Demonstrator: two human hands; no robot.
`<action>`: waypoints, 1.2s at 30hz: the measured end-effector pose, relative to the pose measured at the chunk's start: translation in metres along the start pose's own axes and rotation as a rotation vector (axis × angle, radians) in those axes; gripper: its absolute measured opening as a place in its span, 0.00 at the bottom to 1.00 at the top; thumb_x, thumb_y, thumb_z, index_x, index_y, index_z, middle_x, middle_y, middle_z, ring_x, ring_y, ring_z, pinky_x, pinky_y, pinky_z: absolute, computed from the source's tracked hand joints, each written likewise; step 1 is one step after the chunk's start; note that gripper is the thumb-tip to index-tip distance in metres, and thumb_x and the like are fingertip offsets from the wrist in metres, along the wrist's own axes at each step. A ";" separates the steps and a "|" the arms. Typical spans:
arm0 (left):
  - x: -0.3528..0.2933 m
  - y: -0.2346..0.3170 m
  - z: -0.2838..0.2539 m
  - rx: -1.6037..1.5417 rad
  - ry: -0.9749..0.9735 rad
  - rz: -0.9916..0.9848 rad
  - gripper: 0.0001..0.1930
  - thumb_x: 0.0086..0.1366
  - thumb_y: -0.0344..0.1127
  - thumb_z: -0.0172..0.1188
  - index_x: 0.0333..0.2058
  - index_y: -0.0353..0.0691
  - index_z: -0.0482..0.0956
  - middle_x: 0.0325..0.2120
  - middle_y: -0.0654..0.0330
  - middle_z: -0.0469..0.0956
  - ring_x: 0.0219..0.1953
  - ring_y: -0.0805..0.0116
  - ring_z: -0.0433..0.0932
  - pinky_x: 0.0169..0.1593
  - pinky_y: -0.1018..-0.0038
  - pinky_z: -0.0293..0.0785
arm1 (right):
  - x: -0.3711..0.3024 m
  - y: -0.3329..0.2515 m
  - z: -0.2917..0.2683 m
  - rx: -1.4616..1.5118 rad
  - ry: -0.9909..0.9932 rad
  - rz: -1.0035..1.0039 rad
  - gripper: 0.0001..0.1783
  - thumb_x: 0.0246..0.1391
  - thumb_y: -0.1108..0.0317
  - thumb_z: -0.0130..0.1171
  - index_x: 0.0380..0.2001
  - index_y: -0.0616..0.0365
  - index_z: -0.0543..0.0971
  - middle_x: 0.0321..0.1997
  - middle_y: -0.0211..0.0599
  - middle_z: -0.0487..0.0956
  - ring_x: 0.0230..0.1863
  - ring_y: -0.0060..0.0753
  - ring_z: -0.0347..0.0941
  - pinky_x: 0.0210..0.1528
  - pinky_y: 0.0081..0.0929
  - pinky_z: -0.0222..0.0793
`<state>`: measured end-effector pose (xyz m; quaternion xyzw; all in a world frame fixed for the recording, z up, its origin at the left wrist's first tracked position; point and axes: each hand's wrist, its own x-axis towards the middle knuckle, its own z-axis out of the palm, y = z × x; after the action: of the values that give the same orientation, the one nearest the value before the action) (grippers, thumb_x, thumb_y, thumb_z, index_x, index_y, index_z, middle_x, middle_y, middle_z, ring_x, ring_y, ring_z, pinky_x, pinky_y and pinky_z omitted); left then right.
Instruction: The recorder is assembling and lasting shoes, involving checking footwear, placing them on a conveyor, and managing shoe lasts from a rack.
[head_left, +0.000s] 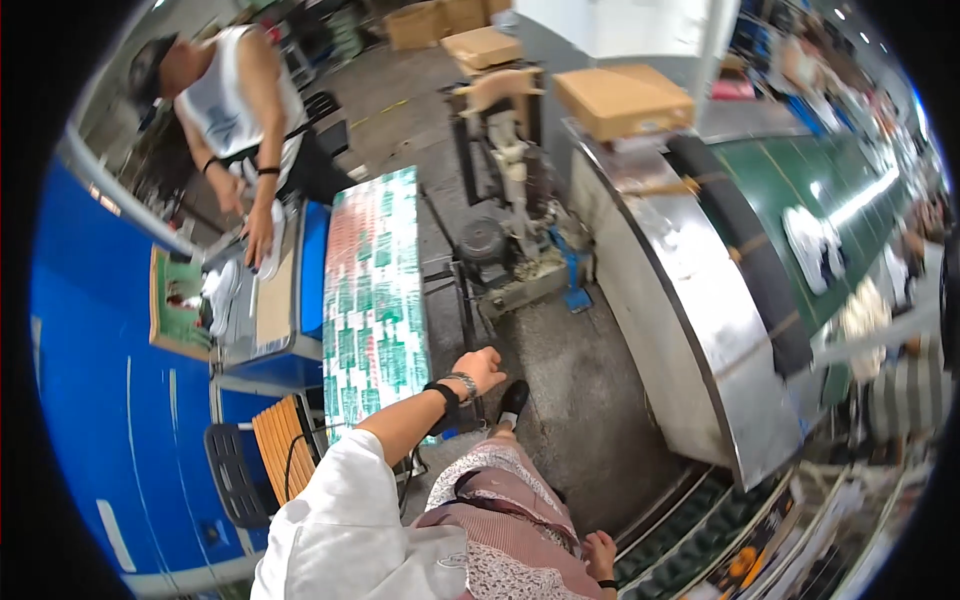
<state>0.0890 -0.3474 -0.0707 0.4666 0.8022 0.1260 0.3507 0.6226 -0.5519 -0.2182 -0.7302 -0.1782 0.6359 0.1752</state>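
Of two bare hands, the left hand [482, 370], fingers loosely curled and released, is near one long green-and-white patterned tabletop [372, 290]; the right hand [601, 555], its grip impossible to tell, is beside one pink patterned cloth garment [515, 540].

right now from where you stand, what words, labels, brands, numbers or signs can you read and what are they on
Nothing is readable here.
Patterned tabletop: green, red and white marks, too blurred to tell whether any are words.
Co-worker's white top: dark print, too blurred.
Brown box on the metal counter: small mark, too small.
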 end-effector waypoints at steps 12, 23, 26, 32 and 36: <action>0.021 -0.109 -0.052 -0.262 -0.045 -0.188 0.23 0.59 0.47 0.67 0.48 0.38 0.80 0.40 0.51 0.85 0.46 0.52 0.83 0.51 0.60 0.78 | 0.019 -0.284 0.138 -0.329 0.049 -0.140 0.17 0.63 0.66 0.58 0.54 0.57 0.75 0.38 0.31 0.83 0.34 0.25 0.80 0.33 0.23 0.74; 0.026 -0.080 -0.111 -0.281 0.063 -0.024 0.21 0.62 0.42 0.66 0.49 0.36 0.77 0.39 0.52 0.85 0.44 0.50 0.83 0.48 0.58 0.78 | 0.060 -0.330 0.222 -0.496 -0.259 -0.189 0.19 0.57 0.72 0.62 0.52 0.64 0.76 0.34 0.37 0.83 0.28 0.28 0.80 0.28 0.25 0.74; 0.020 -0.087 -0.123 -0.228 0.125 0.024 0.21 0.61 0.41 0.66 0.50 0.37 0.76 0.41 0.51 0.84 0.47 0.50 0.82 0.51 0.59 0.77 | 0.059 -0.335 0.220 -0.489 -0.256 -0.227 0.19 0.57 0.72 0.63 0.52 0.65 0.75 0.34 0.37 0.83 0.29 0.28 0.80 0.28 0.24 0.74; 0.046 -0.091 -0.172 0.092 0.206 0.266 0.24 0.53 0.39 0.72 0.47 0.37 0.77 0.45 0.47 0.80 0.52 0.49 0.77 0.54 0.57 0.75 | 0.032 -0.335 0.219 -0.461 -0.218 -0.278 0.20 0.55 0.72 0.64 0.50 0.69 0.76 0.36 0.40 0.83 0.32 0.30 0.81 0.31 0.24 0.75; 0.076 -0.156 -0.232 0.638 0.370 0.295 0.34 0.52 0.40 0.64 0.60 0.39 0.71 0.62 0.38 0.67 0.65 0.38 0.64 0.67 0.47 0.60 | 0.042 -0.312 0.187 -0.437 -0.172 -0.244 0.22 0.58 0.68 0.63 0.53 0.69 0.77 0.42 0.41 0.83 0.41 0.29 0.80 0.44 0.25 0.77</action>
<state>-0.1961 -0.3380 -0.0200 0.6320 0.7748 0.0013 0.0158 0.4305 -0.2532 -0.1284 -0.6671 -0.4123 0.6161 0.0731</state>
